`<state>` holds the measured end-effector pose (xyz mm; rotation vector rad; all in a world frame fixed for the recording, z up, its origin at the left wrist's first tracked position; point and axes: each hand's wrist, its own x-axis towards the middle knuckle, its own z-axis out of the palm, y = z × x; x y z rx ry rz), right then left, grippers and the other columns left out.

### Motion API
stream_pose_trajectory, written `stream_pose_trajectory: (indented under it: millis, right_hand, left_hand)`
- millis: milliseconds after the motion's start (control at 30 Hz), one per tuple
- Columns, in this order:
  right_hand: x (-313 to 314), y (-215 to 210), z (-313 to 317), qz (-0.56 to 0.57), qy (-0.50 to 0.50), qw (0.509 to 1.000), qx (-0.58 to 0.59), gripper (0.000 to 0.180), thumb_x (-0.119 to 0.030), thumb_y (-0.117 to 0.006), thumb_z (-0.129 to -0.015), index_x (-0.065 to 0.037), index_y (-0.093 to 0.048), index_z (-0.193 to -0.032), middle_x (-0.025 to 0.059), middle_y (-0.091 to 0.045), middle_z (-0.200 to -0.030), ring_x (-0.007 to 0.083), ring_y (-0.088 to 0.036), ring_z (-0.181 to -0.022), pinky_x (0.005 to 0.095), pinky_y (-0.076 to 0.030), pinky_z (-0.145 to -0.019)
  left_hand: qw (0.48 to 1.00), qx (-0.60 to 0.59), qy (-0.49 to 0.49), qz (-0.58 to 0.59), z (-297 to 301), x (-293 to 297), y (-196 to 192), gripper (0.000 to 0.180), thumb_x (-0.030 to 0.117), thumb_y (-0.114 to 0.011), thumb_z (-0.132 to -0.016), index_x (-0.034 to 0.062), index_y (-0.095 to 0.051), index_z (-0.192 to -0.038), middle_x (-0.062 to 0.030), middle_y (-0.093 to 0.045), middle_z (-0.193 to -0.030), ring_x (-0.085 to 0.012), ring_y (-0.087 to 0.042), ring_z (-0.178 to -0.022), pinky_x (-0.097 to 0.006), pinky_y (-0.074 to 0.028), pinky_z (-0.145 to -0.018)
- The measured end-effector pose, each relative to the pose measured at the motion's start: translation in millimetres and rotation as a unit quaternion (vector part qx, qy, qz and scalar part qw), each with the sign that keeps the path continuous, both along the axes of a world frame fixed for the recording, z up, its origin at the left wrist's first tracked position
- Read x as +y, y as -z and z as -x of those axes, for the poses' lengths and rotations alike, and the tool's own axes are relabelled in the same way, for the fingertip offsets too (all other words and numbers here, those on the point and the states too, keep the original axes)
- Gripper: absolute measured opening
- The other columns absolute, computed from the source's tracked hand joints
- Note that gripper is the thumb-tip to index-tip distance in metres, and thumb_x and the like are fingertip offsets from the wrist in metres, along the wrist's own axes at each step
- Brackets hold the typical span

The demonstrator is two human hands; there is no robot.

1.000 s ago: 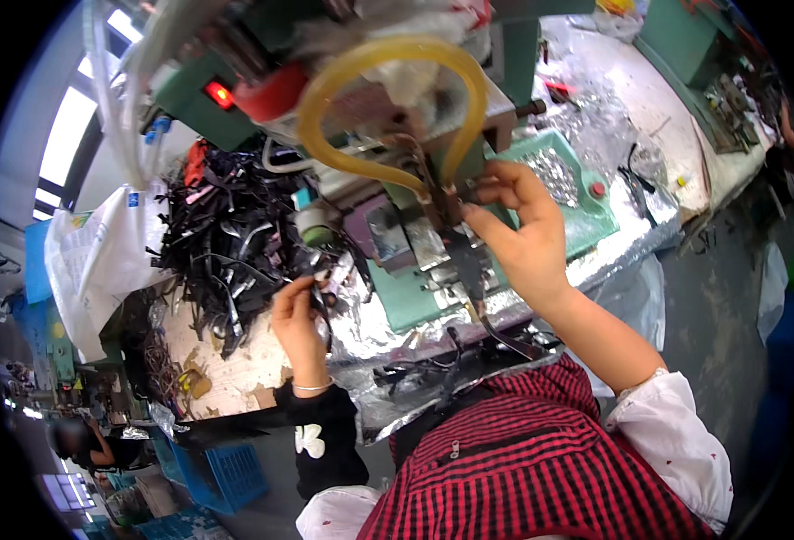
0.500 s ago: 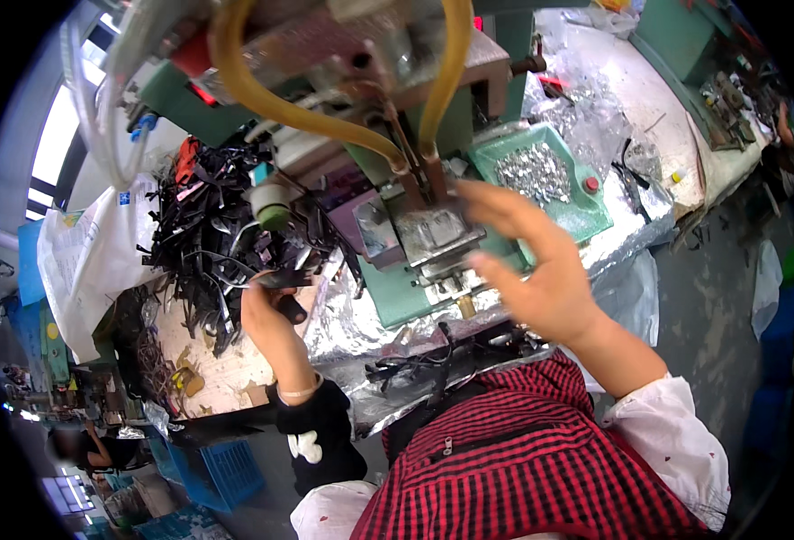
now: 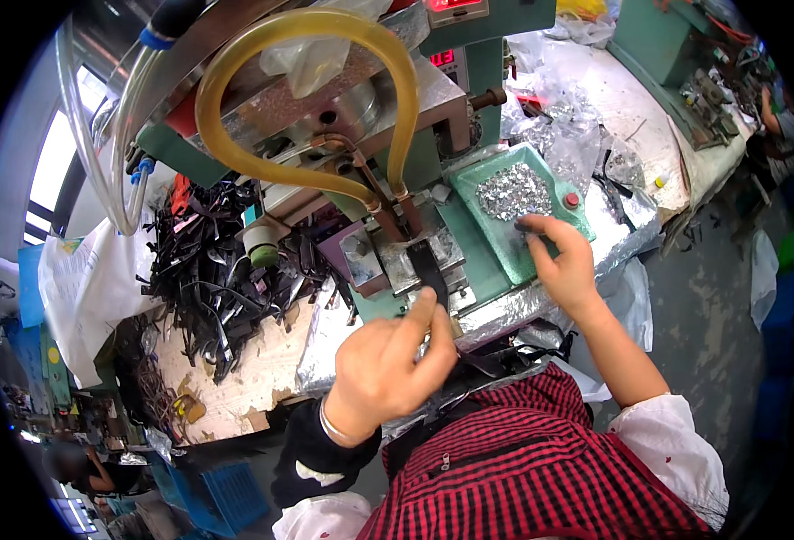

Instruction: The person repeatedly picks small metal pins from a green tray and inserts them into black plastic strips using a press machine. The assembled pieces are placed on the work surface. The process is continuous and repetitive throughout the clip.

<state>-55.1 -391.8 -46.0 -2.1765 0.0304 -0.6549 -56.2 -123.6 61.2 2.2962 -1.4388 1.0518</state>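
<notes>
My left hand (image 3: 383,364) pinches the near end of a black strap (image 3: 427,268). The strap's far end lies on the metal die block (image 3: 396,261) of a green press, below two copper electrodes (image 3: 395,220). To the right, my right hand (image 3: 566,268) is closed in a pinch over a green tray (image 3: 505,261). Small silvery metal pieces (image 3: 514,191) are heaped in the tray. The thumb and forefinger tips nearly meet and look dark; whatever lies between them is too small to make out.
A tangled heap of black straps (image 3: 212,270) lies left of the press. Thick yellow hoses (image 3: 226,135) loop down to the electrodes. A red button (image 3: 571,200) sits at the tray's right edge. Foil (image 3: 618,225) covers the bench there. Another person (image 3: 780,121) is at the far right.
My left hand has moved right from beside the strap heap to the press, with a black strap now on the die. My right hand has gone from the die to the tray.
</notes>
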Motion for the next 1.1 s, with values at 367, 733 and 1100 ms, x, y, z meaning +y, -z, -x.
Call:
stream_pose_trajectory:
  millis: [367, 733, 1100]
  right_hand:
    - [-38, 2, -41, -0.12, 0.063, 0.991, 0.005, 0.027, -0.007, -0.065, -0.092, -0.003, -0.069, -0.118, 0.0129, -0.074, -0.109, 0.0218, -0.071, -0.1, 0.0332, -0.053, -0.089]
    - [1, -1, -21, 0.223, 0.076, 0.967, 0.094, 0.015, -0.014, -0.076, -0.076, -0.005, -0.068, -0.085, 0.0101, -0.065, -0.091, 0.0319, -0.064, -0.094, 0.0441, -0.051, -0.081]
    - [5, -9, -21, 0.022, 0.03, 0.998, -0.049, 0.016, -0.003, -0.067, -0.093, -0.002, -0.072, -0.108, 0.0082, -0.072, -0.095, 0.0175, -0.066, -0.085, 0.0299, -0.052, -0.081]
  left_hand:
    - [0.999, 0.008, 0.046, 0.019, -8, -5, 7, 0.016, 0.004, -0.073, -0.068, 0.0083, -0.067, -0.082, -0.0138, -0.072, -0.101, -0.0111, -0.057, -0.056, -0.024, -0.044, -0.049]
    - [0.991, 0.105, -0.021, 0.074, 19, 8, 14, 0.028, 0.012, -0.079, -0.075, 0.0036, -0.073, -0.101, -0.0141, -0.074, -0.111, -0.0146, -0.064, -0.06, -0.026, -0.048, -0.052]
    - [0.906, 0.015, -0.422, 0.041, -14, 183, 36, 0.017, 0.004, -0.077, -0.075, 0.0088, -0.075, -0.091, -0.0075, -0.069, -0.094, -0.0287, -0.062, -0.085, -0.038, -0.05, -0.072]
